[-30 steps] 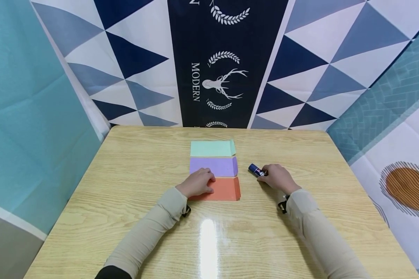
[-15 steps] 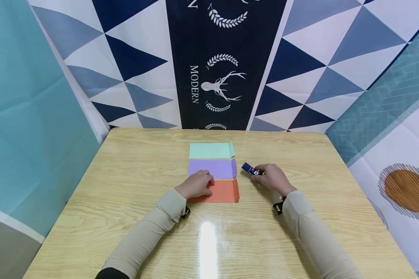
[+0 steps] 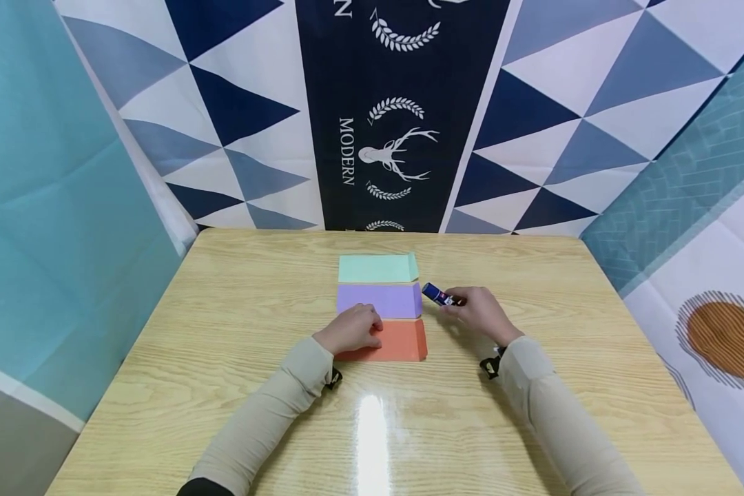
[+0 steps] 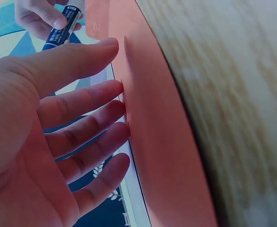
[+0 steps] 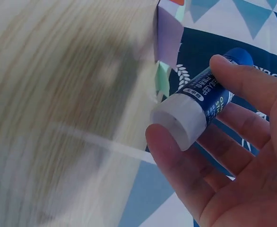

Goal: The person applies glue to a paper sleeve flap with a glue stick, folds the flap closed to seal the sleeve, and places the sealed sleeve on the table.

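Observation:
My right hand (image 3: 480,313) grips a blue glue stick (image 3: 437,294) with a white end, held slightly above the table just right of the purple paper (image 3: 390,301). In the right wrist view, thumb and fingers wrap the glue stick (image 5: 207,90). With fingers extended and fingertips touching it, my left hand (image 3: 350,327) rests on the orange-red paper (image 3: 403,341), covering its left part. Beyond the purple piece lies a mint green paper (image 3: 375,269). All three papers lie in a column, each with a folded flap at its right end.
The light wooden table (image 3: 235,303) reflects a bright strip of light near the front. Patterned cloth (image 3: 242,110) hangs behind the far edge, and a teal cloth (image 3: 68,207) hangs on the left.
My right hand has carried the glue stick leftward, closer to the flap of the purple paper. The left hand stays in place on the orange-red paper.

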